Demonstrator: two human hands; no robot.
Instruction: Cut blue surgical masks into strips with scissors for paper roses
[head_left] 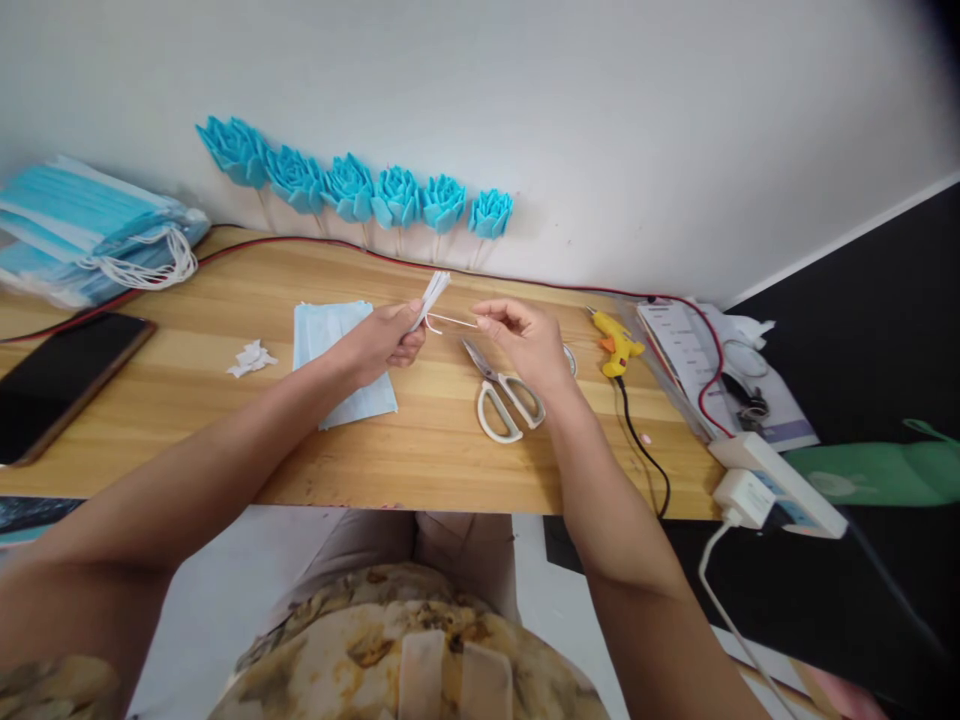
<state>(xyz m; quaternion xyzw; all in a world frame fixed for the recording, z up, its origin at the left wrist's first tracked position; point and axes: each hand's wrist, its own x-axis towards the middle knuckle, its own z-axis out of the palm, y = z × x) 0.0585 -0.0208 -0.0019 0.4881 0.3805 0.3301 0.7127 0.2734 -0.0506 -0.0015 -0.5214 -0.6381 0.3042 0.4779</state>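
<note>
Above the worktop (420, 460), at frame centre, a folded mask strip (435, 290) is pinched in the closed fingers of the left hand (382, 340). Its ear loop (454, 321) is nipped between the fingers of the right hand (525, 335). The print on the papers (675, 335) is illegible.

Looking at a home craft corner rather than a shop or factory. Sitting at a small wooden table (225, 420) pushed against a bare white wall (600, 120). Seeing handmade blue roses (352, 188) leaning there at twelve o'clock, a stack of face masks (82, 225) at ten, a phone (60, 380) at nine, scissors (506, 400) at centre, a yellow glue gun (616, 345) and papers (675, 335) at two, a power strip (780, 480) at three.
</note>
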